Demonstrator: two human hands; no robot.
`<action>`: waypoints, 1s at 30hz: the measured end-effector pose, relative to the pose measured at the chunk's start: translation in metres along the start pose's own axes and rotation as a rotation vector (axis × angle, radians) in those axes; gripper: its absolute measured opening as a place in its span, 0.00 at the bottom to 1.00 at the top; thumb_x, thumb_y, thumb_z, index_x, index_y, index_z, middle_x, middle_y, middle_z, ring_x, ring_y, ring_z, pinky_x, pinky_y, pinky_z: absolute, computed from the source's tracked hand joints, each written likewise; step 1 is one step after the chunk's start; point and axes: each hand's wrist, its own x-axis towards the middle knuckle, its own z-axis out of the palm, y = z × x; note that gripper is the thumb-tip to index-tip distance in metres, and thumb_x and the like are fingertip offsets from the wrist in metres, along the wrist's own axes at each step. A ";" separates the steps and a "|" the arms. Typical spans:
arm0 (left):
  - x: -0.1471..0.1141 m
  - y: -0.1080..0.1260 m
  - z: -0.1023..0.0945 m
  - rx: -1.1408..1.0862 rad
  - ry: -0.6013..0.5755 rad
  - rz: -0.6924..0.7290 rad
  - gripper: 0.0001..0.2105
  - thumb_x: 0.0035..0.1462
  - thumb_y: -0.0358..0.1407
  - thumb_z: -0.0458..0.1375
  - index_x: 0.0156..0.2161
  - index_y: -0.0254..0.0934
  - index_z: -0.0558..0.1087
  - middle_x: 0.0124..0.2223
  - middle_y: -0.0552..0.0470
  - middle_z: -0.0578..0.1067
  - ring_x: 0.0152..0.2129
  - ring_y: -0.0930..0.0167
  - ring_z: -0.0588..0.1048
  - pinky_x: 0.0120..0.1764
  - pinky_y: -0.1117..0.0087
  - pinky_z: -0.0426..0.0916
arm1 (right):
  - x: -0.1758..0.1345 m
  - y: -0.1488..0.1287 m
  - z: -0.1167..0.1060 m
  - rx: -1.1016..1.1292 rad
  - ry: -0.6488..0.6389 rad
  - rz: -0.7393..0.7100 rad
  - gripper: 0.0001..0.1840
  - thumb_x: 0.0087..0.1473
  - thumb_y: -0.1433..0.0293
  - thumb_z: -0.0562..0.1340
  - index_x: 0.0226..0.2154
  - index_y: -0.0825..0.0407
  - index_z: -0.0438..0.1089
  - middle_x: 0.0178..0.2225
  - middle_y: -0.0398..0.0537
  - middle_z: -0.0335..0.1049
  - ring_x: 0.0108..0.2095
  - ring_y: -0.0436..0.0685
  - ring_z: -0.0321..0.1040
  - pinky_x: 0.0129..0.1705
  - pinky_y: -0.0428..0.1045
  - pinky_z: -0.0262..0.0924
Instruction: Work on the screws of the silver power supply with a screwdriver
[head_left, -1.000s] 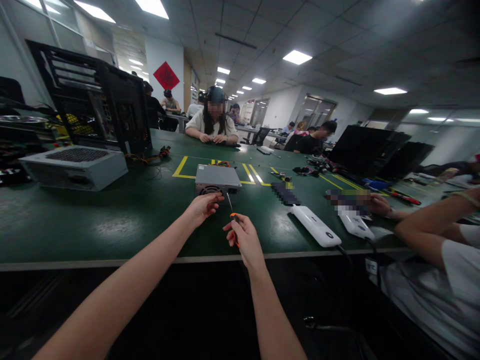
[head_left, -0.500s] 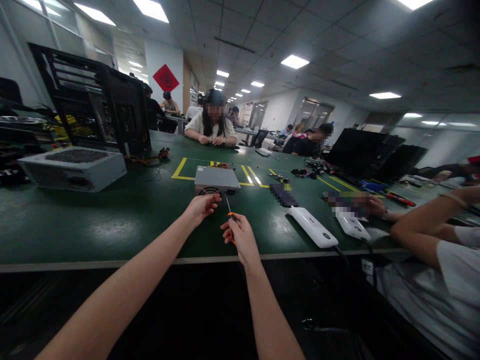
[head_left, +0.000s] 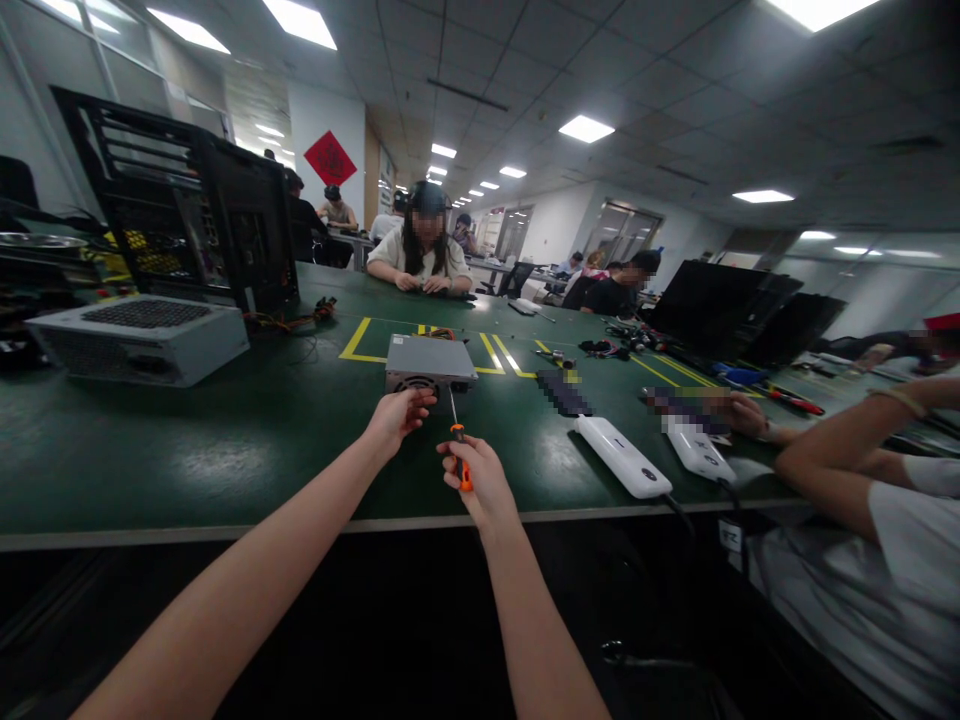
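Observation:
A small grey computer power supply (head_left: 431, 357) lies on the green table, its fan grille facing me. My right hand (head_left: 486, 482) is closed around the orange and black handle of a screwdriver (head_left: 458, 452). The metal shaft points away from me, toward the lower front of the power supply; whether the tip touches it I cannot tell. In front of the fan grille is my left hand (head_left: 399, 418), fingers curled and thumb pressed to them. Anything pinched there is too small to make out.
A larger power supply (head_left: 142, 340) and a black computer case (head_left: 187, 200) stand at left. To the right lie white power banks (head_left: 624, 458) with cables, and black monitors (head_left: 709, 305) behind. A person (head_left: 424, 240) sits opposite; another person's arm (head_left: 855, 440) rests at right.
My right hand has turned with the screwdriver, so more of its orange handle shows. My left hand has stayed near the fan grille, shifting slightly left with the whole view.

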 end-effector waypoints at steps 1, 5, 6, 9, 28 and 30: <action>0.000 0.000 0.000 0.006 0.004 0.007 0.10 0.51 0.31 0.52 0.34 0.29 0.74 0.37 0.44 0.77 0.16 0.82 0.66 0.16 0.81 0.57 | 0.000 0.000 0.001 0.018 -0.010 0.023 0.12 0.39 0.76 0.62 0.27 0.53 0.58 0.20 0.42 0.68 0.17 0.43 0.57 0.14 0.37 0.46; 0.000 -0.002 0.002 0.053 0.024 0.034 0.11 0.53 0.32 0.49 0.35 0.29 0.73 0.37 0.44 0.76 0.16 0.82 0.66 0.17 0.81 0.57 | -0.001 0.001 0.003 0.090 -0.046 0.105 0.09 0.42 0.75 0.62 0.25 0.54 0.59 0.20 0.45 0.68 0.18 0.44 0.59 0.15 0.38 0.49; 0.000 -0.003 0.002 0.077 0.028 0.044 0.12 0.54 0.32 0.48 0.35 0.30 0.73 0.37 0.44 0.76 0.16 0.82 0.66 0.17 0.81 0.57 | -0.001 0.001 0.003 0.104 -0.054 0.123 0.09 0.42 0.76 0.62 0.25 0.54 0.59 0.20 0.45 0.68 0.18 0.44 0.58 0.15 0.38 0.49; -0.003 -0.004 0.001 0.223 0.023 0.132 0.12 0.54 0.33 0.47 0.36 0.30 0.71 0.37 0.45 0.76 0.17 0.80 0.67 0.18 0.79 0.58 | -0.002 0.000 0.003 0.137 -0.075 0.170 0.08 0.44 0.77 0.62 0.24 0.54 0.59 0.20 0.45 0.67 0.18 0.44 0.58 0.16 0.38 0.51; 0.024 0.024 -0.027 1.513 0.041 1.152 0.20 0.56 0.40 0.51 0.53 0.36 0.65 0.55 0.45 0.68 0.51 0.63 0.65 0.53 0.60 0.56 | 0.004 0.000 0.002 0.198 -0.087 0.214 0.05 0.48 0.79 0.59 0.24 0.57 0.62 0.20 0.47 0.67 0.17 0.44 0.58 0.17 0.39 0.54; 0.023 0.026 -0.027 1.518 0.027 1.144 0.20 0.56 0.40 0.51 0.53 0.36 0.65 0.55 0.45 0.68 0.52 0.63 0.65 0.53 0.60 0.56 | 0.003 0.000 0.002 0.201 -0.071 0.213 0.05 0.49 0.78 0.58 0.24 0.57 0.63 0.20 0.46 0.67 0.17 0.43 0.58 0.18 0.39 0.56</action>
